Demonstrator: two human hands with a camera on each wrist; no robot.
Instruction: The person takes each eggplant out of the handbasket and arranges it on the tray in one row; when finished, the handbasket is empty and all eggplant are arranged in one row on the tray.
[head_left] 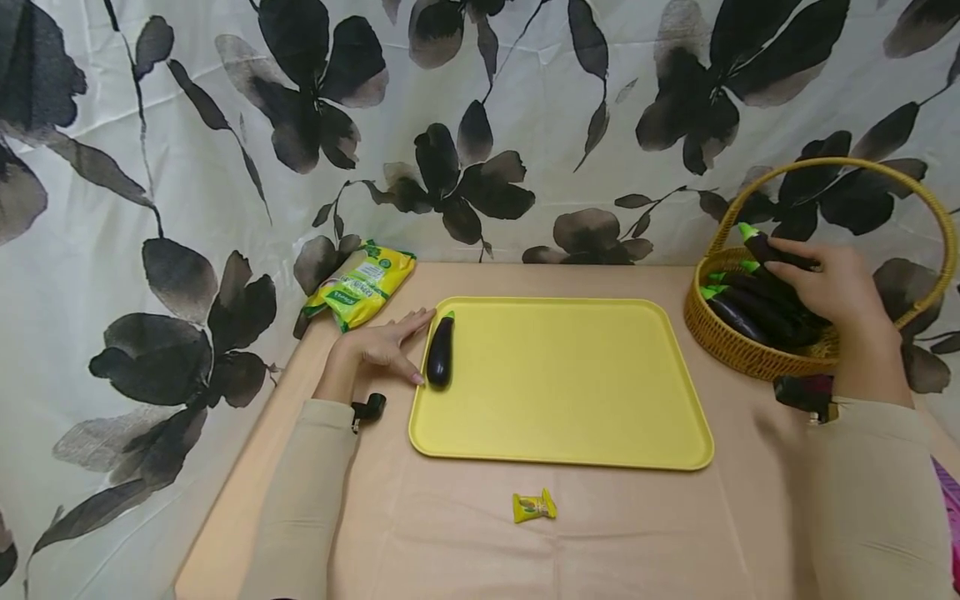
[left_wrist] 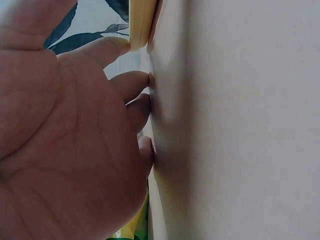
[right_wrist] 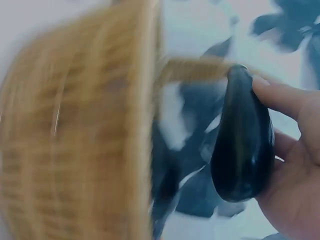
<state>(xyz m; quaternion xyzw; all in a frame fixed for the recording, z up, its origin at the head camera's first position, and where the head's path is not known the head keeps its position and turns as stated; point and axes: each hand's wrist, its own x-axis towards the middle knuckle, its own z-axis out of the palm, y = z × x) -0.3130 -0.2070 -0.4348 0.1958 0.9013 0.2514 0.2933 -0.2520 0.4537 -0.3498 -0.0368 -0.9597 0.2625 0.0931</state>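
Observation:
My right hand (head_left: pixel 843 283) holds a dark eggplant (right_wrist: pixel 242 145) between thumb and fingers, just above the wicker basket (head_left: pixel 731 350) at the right. Several more eggplants (head_left: pixel 738 312) with green tops lie in that basket. On the left end of the yellow tray (head_left: pixel 562 383) rests one eggplant (head_left: pixel 440 354), lengthwise along the short side. Beside it my left hand (head_left: pixel 382 343) touches the tray's left rim with its fingers spread. In the left wrist view the fingertips (left_wrist: pixel 142 80) rest on the table at the tray's edge.
A yellow and green packet (head_left: pixel 363 286) lies at the table's back left corner. In front of the tray is a small yellow wrapped piece (head_left: pixel 535 506). The basket's tall hoop handle (head_left: pixel 847 162) arches over its contents. A floral cloth (head_left: pixel 480 100) hangs behind the table.

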